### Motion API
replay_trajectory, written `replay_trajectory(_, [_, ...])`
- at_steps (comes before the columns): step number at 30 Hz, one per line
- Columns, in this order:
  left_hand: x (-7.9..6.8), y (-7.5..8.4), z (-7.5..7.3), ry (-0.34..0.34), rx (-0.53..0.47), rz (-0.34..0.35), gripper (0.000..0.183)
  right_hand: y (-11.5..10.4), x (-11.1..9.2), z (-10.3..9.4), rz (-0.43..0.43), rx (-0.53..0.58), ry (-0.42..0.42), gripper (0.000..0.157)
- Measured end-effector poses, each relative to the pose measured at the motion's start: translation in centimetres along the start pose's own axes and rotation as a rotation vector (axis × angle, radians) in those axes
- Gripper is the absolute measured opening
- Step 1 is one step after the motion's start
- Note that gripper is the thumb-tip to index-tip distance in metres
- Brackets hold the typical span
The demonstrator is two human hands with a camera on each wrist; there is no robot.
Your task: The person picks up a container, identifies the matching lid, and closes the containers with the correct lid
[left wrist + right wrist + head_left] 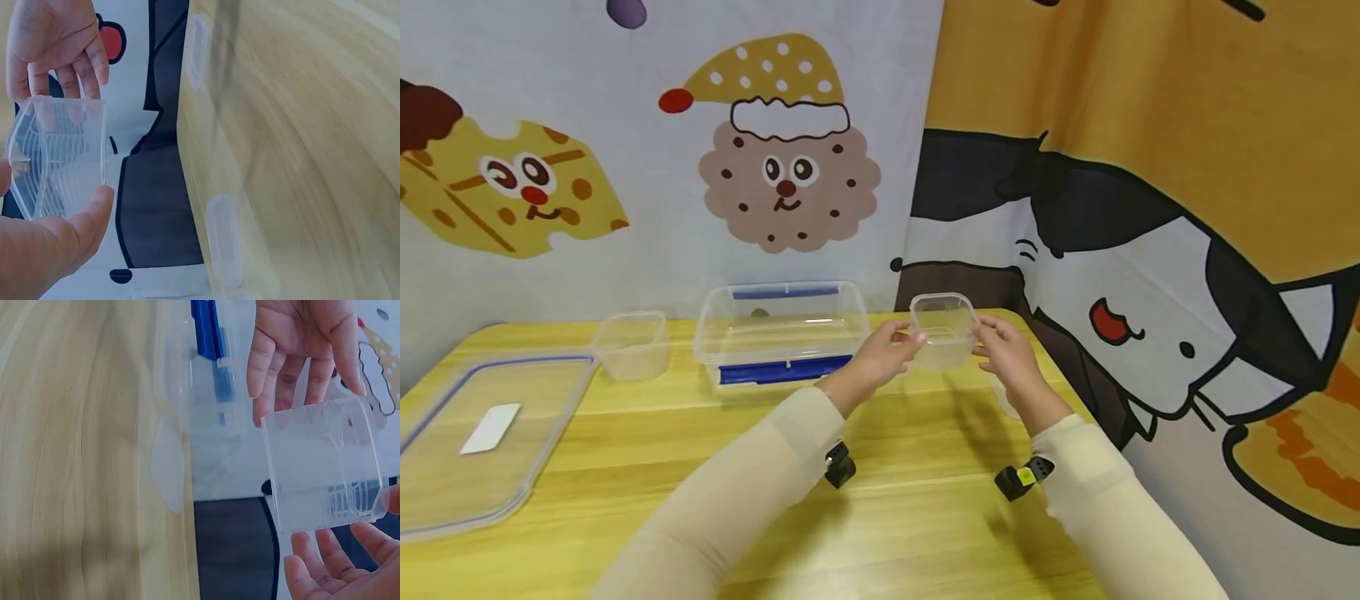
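Both sides gripped: left hand (880, 360) + right hand (1012, 360) on small clear tub (943, 348) | aloft over table (917, 533), far right, right of blue-clipped box (786, 369) | likely light, semi-stiff, slick; hold gently by opposite sides

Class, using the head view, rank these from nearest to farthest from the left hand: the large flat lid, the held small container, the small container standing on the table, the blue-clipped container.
1. Held small container: touching the left hand.
2. Blue-clipped container: just left of that hand.
3. Standing small container: farther left.
4. Large flat lid: far left.
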State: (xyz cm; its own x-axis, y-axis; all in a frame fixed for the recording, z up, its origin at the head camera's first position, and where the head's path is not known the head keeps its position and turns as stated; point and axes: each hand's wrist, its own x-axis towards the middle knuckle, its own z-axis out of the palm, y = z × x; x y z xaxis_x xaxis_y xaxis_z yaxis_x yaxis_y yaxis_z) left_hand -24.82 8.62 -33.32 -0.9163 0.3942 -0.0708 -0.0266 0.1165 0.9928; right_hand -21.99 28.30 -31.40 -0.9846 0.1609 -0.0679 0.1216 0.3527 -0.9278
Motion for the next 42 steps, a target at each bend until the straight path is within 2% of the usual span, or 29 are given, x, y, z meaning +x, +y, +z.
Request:
replay_trajectory(8, [-1.7,0.2,-0.9,0.025,0.016,0.031,0.055,-0.6,-1.3,1.0,-0.006,0.004,-0.015,0.049])
replay_trajectory(14, [-3.1,-0.3,-2.0,0.041,0.021,0.049,0.054,-1.1,-2.2,2.1,-0.021,-0.010,-0.023,0.048])
replay_trajectory(22, [-5.0,-0.4,-3.4,0.048,0.089,0.015,0.058,-1.4,-2.9,3.6,-0.056,-0.026,-0.039,0.047])
replay_trajectory(34, [-7.5,-1.0,-5.2,0.104,0.081,0.024,0.056,-2.3,-4.2,5.6,-0.096,-0.021,-0.097,0.047])
replay_trajectory(42, [-9.2,-1.5,-6.2,0.105,0.087,0.027,0.057,-2.2,-5.0,7.0,-0.124,-0.035,-0.137,0.046])
